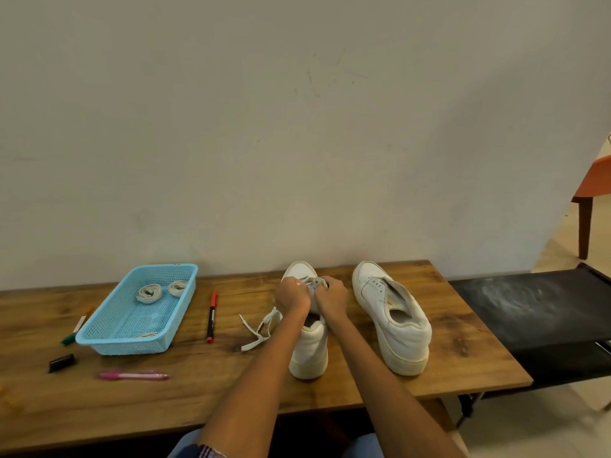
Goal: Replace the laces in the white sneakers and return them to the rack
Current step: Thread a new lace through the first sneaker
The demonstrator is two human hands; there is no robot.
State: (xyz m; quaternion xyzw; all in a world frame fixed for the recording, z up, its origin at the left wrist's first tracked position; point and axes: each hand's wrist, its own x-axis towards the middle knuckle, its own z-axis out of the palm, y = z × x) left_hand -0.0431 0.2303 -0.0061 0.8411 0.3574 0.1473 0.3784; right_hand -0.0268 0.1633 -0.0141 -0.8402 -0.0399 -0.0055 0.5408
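— Where's the sneaker being worked on?

— The left sneaker (309, 345) stands mid-table (330, 388), heel toward the person. Both hands meet over its eyelets: the left hand (292, 297) and the right hand (332, 297) each have fingers curled in, pinching the lace (312, 283) between them.

— And the rest of that lace?

— Its loose lace tail (259, 328) trails off the shoe's left side onto the wood.

— How should it handle?

— Soft, flat and limp, I'd judge; it will twist, so pinch it near the tip. The shoe looks light with a stiff sole, likely to slide unless steadied at the collar.

— Anything else?

— The second sneaker (391, 317) lies just to the right, unlaced. Further left sit a red marker (211, 316) and a blue basket (99, 338) holding coiled laces (148, 293). A black rack (535, 312) adjoins the table's right end.
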